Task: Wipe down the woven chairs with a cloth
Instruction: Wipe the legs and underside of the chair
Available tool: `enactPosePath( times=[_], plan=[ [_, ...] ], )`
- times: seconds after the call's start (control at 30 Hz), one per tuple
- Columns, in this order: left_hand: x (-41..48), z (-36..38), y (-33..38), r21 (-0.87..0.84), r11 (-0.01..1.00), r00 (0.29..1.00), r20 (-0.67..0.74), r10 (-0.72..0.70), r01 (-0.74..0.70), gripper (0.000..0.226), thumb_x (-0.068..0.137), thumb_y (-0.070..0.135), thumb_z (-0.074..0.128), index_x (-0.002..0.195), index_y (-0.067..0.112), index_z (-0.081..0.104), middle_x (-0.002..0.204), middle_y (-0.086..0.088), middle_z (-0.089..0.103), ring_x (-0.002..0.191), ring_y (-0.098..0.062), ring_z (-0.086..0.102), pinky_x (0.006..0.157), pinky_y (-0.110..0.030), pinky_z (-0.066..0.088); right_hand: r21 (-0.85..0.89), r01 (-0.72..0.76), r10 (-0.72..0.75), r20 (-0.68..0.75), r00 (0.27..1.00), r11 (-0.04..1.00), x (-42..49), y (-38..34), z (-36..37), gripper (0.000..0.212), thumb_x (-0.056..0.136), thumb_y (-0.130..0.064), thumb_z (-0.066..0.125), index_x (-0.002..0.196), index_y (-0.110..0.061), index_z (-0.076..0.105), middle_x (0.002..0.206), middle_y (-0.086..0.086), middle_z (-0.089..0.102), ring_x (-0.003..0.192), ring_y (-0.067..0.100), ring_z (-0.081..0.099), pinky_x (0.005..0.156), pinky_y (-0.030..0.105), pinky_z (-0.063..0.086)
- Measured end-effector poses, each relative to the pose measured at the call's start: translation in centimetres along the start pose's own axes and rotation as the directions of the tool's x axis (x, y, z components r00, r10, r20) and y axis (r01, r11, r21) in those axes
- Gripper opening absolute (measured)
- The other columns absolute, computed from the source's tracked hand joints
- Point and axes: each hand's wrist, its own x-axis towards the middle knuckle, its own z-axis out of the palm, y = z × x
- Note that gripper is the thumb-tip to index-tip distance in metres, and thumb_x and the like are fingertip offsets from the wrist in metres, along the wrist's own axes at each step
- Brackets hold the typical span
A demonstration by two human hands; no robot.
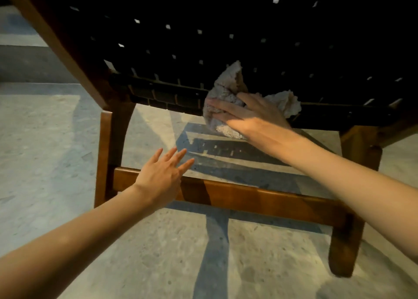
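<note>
Pressing the cloth (224, 90) flat-fingered on the woven seat edge (162, 95) running leftward, right hand (251, 117) is nearer; left hand (162, 176) splayed, empty

Right hand (251, 115) pressing crumpled cloth (226, 90) against dark woven chair (203, 38) edge, left hand (162, 176) spread, touching nothing

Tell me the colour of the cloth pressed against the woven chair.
The cloth is off-white with grey-beige flecks, seen best in the head view.
</note>
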Motion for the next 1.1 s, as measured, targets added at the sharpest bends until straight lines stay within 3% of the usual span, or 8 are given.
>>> enactPosePath(
  times=[0.07,0.2,0.37,0.6,0.8,0.9,1.0,1.1],
  plan=[
    [0.7,-0.5,1.6,0.041,0.999,1.000,0.016,0.020,-0.021,0.074,0.098,0.040,0.041,0.149,0.028,-0.013,0.157,-0.008,-0.017,0.144,-0.029,-0.013,0.116,-0.047,-0.002,0.029,-0.073,0.073,0.018,0.997,0.997,-2.9,2.6,0.7,0.089,0.070,-0.060,-0.038,0.148,-0.047,0.002,0.158,-0.007,0.014,0.140,0.023,0.015,0.110,0.033,0.015],
    [2.5,-1.7,4.3,0.086,0.995,0.999,0.023,0.042,-0.044,0.074,0.098,0.044,0.039,0.148,0.029,-0.013,0.156,-0.007,-0.019,0.144,-0.028,-0.014,0.116,-0.046,-0.002,-0.145,-0.104,0.100,-0.031,0.994,0.984,-7.7,6.6,2.4,0.062,0.093,-0.012,0.012,0.151,-0.033,0.013,0.158,-0.010,-0.004,0.142,0.032,0.015,0.111,0.045,0.015],
    [3.6,-2.5,6.8,0.253,0.958,0.991,0.033,0.128,-0.132,0.068,0.100,0.046,0.030,0.149,0.028,-0.012,0.157,-0.008,-0.017,0.144,-0.031,-0.012,0.113,-0.050,-0.009,-0.068,-0.183,0.138,-0.419,0.897,0.981,-13.0,10.6,4.5,0.066,0.074,0.013,0.069,0.132,-0.015,0.057,0.148,0.003,0.037,0.118,0.034,0.031,0.086,0.050,0.049],
    [5.0,-2.6,8.0,0.079,0.990,0.992,-0.039,0.122,-0.119,0.062,0.102,0.037,0.030,0.149,0.031,-0.010,0.159,-0.004,-0.009,0.146,-0.026,-0.003,0.117,-0.042,0.004,0.161,-0.329,0.365,-0.498,0.787,0.930,-15.7,8.0,8.9,0.066,0.066,0.014,0.074,0.127,-0.007,0.060,0.126,0.020,0.051,0.106,0.038,0.037,0.077,0.047,0.048],
    [5.4,1.0,7.4,-0.062,0.991,0.992,-0.008,0.122,-0.123,0.066,0.101,0.041,0.032,0.147,0.038,-0.014,0.160,0.001,-0.002,0.145,-0.026,0.015,0.112,-0.041,0.029,0.387,-0.688,0.786,-0.227,0.575,0.614,-13.2,7.2,13.0,0.072,0.083,0.012,0.054,0.144,-0.023,0.037,0.149,0.013,0.021,0.133,0.026,0.012,0.101,0.034,0.031],
    [5.7,2.3,7.2,-0.181,0.976,0.992,-0.015,0.122,-0.123,0.061,0.100,0.044,0.027,0.146,0.042,-0.014,0.160,0.003,0.002,0.144,-0.026,0.018,0.109,-0.042,0.032,0.552,-0.631,0.834,-0.284,0.473,0.546,-11.0,8.4,13.9,0.048,0.092,-0.003,0.051,0.137,-0.018,0.041,0.139,0.010,0.030,0.125,0.000,0.024,0.102,0.031,0.031],
    [5.8,3.4,7.3,-0.213,0.962,0.985,-0.049,0.163,-0.170,0.059,0.099,0.048,0.021,0.143,0.044,-0.018,0.159,0.004,0.005,0.144,-0.024,0.018,0.112,-0.041,0.027,0.642,-0.624,0.895,-0.343,0.286,0.445,-9.1,9.2,14.5,0.035,0.099,-0.029,0.047,0.132,-0.018,0.045,0.135,0.003,0.039,0.112,0.001,0.043,0.093,0.030,0.039],
    [5.5,4.0,7.2,-0.225,0.954,0.980,-0.064,0.188,-0.198,0.057,0.095,0.053,0.014,0.134,0.047,-0.028,0.159,0.005,0.003,0.144,-0.023,0.020,0.113,-0.041,0.025,0.686,-0.586,0.902,-0.303,0.309,0.431,-7.9,8.7,15.1,0.055,0.093,-0.008,0.054,0.145,-0.011,0.035,0.150,0.009,0.028,0.135,0.017,0.031,0.110,0.031,0.030]
  ],
)
